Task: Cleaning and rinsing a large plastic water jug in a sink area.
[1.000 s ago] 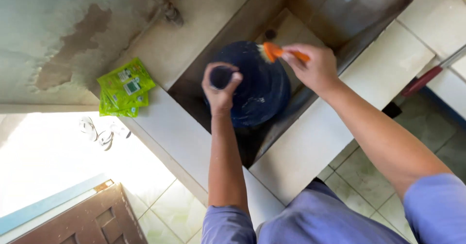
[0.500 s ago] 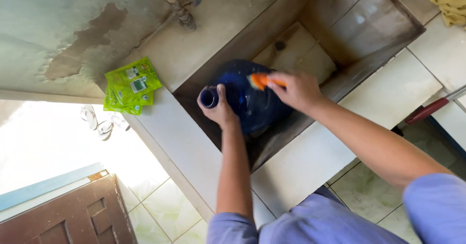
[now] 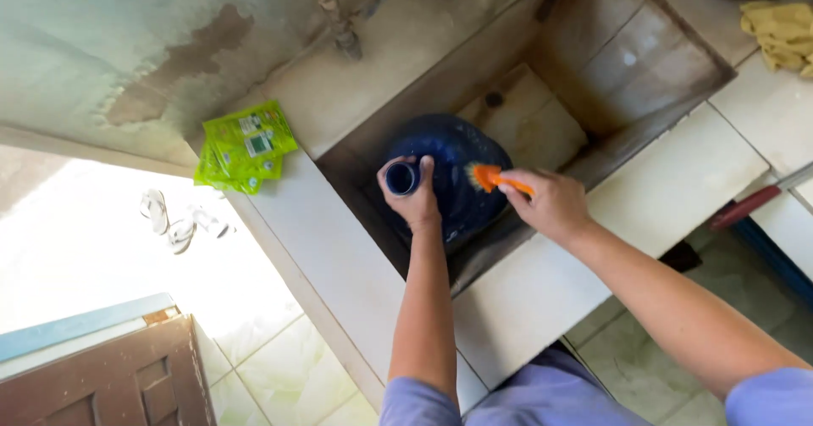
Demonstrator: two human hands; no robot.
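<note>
A tiled counter [image 3: 677, 189] surrounds a deep sink [image 3: 610, 62] holding a big blue water bottle [image 3: 461, 180], its base hidden below. The left hand [image 3: 415, 197] is closed round the neck, whose open mouth faces up. Just beside it, the right hand [image 3: 555, 206] grips an orange brush [image 3: 491, 177], bristles pointing leftward against the bottle's shoulder.

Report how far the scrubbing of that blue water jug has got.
Done: the large dark blue plastic jug sits in the tiled sink. In hand: left hand grips its neck; right hand presses the orange brush on its shoulder. Left: no suds or rinsing show.
</note>
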